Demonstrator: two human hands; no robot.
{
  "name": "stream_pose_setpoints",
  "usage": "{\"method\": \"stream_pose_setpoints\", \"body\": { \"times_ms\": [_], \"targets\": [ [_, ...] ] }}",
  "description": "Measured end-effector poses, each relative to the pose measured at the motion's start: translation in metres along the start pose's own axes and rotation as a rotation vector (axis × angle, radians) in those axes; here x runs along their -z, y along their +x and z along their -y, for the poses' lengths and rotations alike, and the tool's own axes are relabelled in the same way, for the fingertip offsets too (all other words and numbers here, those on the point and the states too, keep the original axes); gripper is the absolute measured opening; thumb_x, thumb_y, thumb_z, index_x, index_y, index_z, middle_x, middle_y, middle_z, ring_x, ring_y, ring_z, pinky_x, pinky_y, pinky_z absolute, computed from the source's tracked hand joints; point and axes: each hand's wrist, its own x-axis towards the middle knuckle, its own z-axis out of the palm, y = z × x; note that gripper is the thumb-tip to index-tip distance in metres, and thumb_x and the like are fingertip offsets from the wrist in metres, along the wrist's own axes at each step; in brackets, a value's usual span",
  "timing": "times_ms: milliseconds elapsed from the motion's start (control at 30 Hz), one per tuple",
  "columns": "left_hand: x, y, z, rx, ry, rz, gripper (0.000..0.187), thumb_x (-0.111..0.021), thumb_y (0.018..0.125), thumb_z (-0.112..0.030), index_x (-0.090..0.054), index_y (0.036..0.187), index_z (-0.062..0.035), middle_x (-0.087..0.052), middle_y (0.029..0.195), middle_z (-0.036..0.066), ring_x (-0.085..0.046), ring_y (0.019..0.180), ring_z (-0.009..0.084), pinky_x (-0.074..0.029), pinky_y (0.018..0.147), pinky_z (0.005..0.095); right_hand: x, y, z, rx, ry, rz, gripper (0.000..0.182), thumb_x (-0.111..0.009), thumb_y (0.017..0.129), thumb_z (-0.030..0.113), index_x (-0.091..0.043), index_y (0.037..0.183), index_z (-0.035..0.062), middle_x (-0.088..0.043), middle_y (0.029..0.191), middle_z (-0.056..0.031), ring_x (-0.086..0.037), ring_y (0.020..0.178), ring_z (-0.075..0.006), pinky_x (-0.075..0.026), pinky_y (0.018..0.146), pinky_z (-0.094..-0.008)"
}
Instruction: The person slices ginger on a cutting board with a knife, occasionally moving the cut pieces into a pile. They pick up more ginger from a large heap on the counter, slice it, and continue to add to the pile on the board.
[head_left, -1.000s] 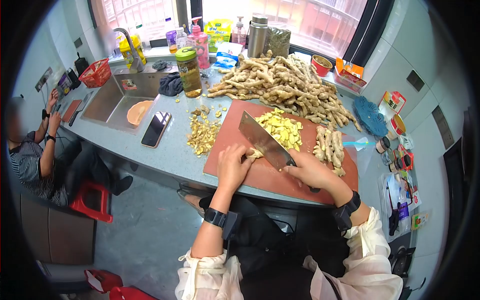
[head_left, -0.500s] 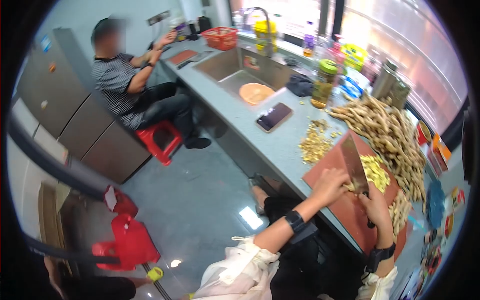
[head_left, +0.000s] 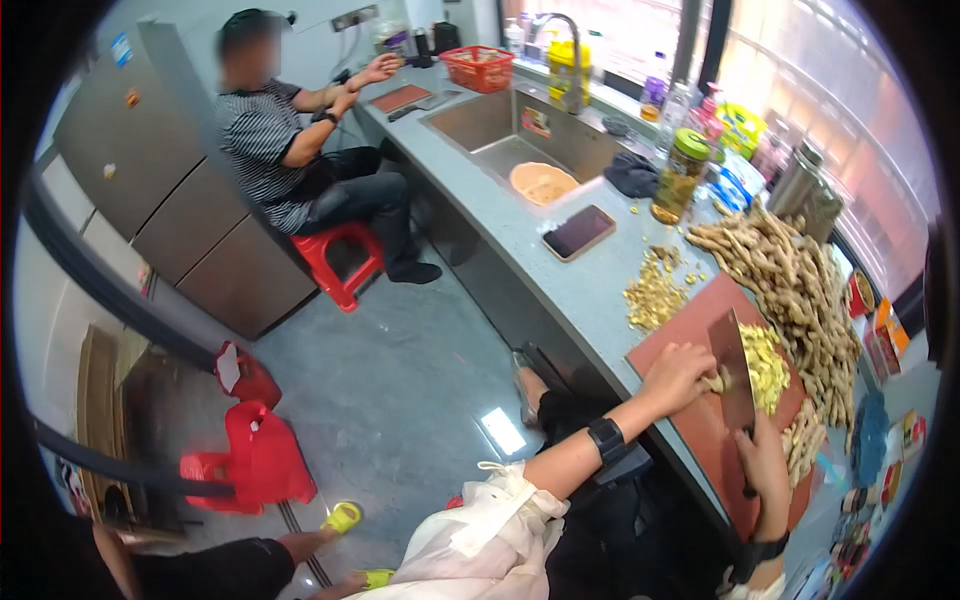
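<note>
Ginger was what we were slicing, and the big heap of whole roots (head_left: 790, 275) lay on the table (head_left: 540, 270) at one o'clock from our red cutting board (head_left: 700, 420). On the board our right hand (head_left: 765, 465) gripped the cleaver (head_left: 735, 375), fingers clenched round its handle. Our left hand (head_left: 675, 375) curled over the ginger piece (head_left: 714, 382), pinning it at the blade's nine o'clock; sliced ginger (head_left: 768, 365) lay at three. We judged the slicing mid-way; next, the left fingers (head_left: 695, 362) needed to retreat before another cut.
</note>
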Motion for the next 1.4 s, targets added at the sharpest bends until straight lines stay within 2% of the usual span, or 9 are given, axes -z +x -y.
{"method": "stream_pose_setpoints", "body": {
  "times_ms": [233, 400, 500, 633, 767, 1033, 1133, 1200, 1400],
  "targets": [
    [0.001, 0.004, 0.002, -0.069, 0.054, -0.028, 0.016, -0.081, 0.077, -0.018, -0.071, 0.087, -0.0119, -0.067, 0.087, 0.006, -0.065, 0.089, 0.0302, -0.047, 0.078, 0.0446, -0.014, 0.042, 0.009, -0.085, -0.044, 0.014, 0.031, -0.067, 0.093, 0.019, -0.055, 0.111, -0.0033, -0.065, 0.106, -0.0348, -0.061, 0.104, -0.0524, -0.049, 0.086, -0.0546],
    [0.007, 0.005, -0.002, 0.012, 0.020, 0.074, 0.017, -0.081, 0.079, -0.015, -0.072, 0.093, -0.0117, -0.066, 0.090, 0.004, -0.062, 0.092, 0.0263, -0.043, 0.084, 0.0410, 0.003, 0.019, 0.010, -0.332, 0.365, 0.052, 0.022, -0.063, 0.099, 0.013, -0.055, 0.113, -0.0004, -0.063, 0.067, -0.0093, -0.064, 0.052, -0.0186, -0.053, 0.053, -0.0366],
    [0.009, 0.005, -0.003, 0.027, 0.030, 0.105, 0.017, -0.080, 0.080, -0.015, -0.073, 0.095, -0.0112, -0.067, 0.093, 0.005, -0.062, 0.094, 0.0264, -0.043, 0.087, 0.0404, 0.009, 0.006, 0.006, -0.383, 0.338, 0.106, 0.036, -0.063, 0.097, 0.011, -0.054, 0.131, -0.0005, -0.064, 0.082, -0.0085, -0.061, 0.055, -0.0158, -0.051, 0.053, -0.0340],
    [0.010, 0.005, -0.007, 0.035, 0.021, 0.107, 0.018, -0.080, 0.080, -0.016, -0.074, 0.096, -0.0111, -0.068, 0.096, 0.005, -0.063, 0.096, 0.0271, -0.043, 0.090, 0.0404, 0.015, -0.004, 0.008, -0.326, 0.337, 0.087, 0.022, -0.064, 0.099, 0.012, -0.055, 0.115, -0.0008, -0.062, 0.086, -0.0095, -0.062, 0.058, -0.0158, -0.050, 0.054, -0.0346],
    [0.011, 0.005, -0.011, 0.039, 0.069, 0.112, 0.017, -0.080, 0.081, -0.019, -0.075, 0.096, -0.0113, -0.066, 0.092, 0.005, -0.061, 0.094, 0.0268, -0.043, 0.087, 0.0397, 0.023, -0.006, 0.017, -0.267, 0.307, 0.071, 0.026, -0.066, 0.098, 0.017, -0.051, 0.109, -0.0011, -0.065, 0.074, -0.0166, -0.067, 0.059, -0.0268, -0.052, 0.058, -0.0406],
    [0.009, 0.005, -0.009, 0.005, 0.093, 0.097, 0.015, -0.080, 0.083, -0.020, -0.075, 0.094, -0.0111, -0.062, 0.087, 0.005, -0.059, 0.091, 0.0264, -0.041, 0.085, 0.0394, 0.029, 0.001, 0.015, -0.253, 0.235, 0.165, 0.029, -0.065, 0.098, 0.018, -0.051, 0.112, -0.0031, -0.065, 0.074, -0.0169, -0.067, 0.058, -0.0276, -0.053, 0.058, -0.0423],
    [0.009, 0.005, -0.010, -0.004, 0.108, 0.094, 0.015, -0.080, 0.083, -0.020, -0.075, 0.093, -0.0113, -0.063, 0.087, 0.004, -0.059, 0.091, 0.0260, -0.041, 0.085, 0.0391, 0.029, 0.006, 0.017, -0.343, 0.220, 0.249, 0.032, -0.065, 0.098, 0.020, -0.050, 0.113, -0.0041, -0.067, 0.081, -0.0216, -0.069, 0.068, -0.0354, -0.054, 0.065, -0.0457],
    [0.008, 0.006, -0.009, -0.005, 0.106, 0.094, 0.014, -0.080, 0.083, -0.020, -0.075, 0.093, -0.0114, -0.063, 0.088, 0.004, -0.060, 0.092, 0.0257, -0.041, 0.085, 0.0389, 0.015, 0.008, 0.003, -0.090, -0.025, 0.126, 0.033, -0.064, 0.097, 0.022, -0.050, 0.112, -0.0044, -0.068, 0.091, -0.0275, -0.069, 0.084, -0.0449, -0.054, 0.075, -0.0505],
    [0.008, 0.004, -0.006, 0.001, 0.083, 0.115, 0.013, -0.079, 0.083, -0.020, -0.073, 0.093, -0.0129, -0.067, 0.095, 0.003, -0.061, 0.096, 0.0259, -0.040, 0.087, 0.0400, -0.002, 0.032, 0.024, -0.208, -0.024, 0.125, 0.034, -0.065, 0.097, 0.021, -0.050, 0.116, -0.0031, -0.066, 0.102, -0.0311, -0.064, 0.100, -0.0499, -0.050, 0.085, -0.0538]
  ]
}}
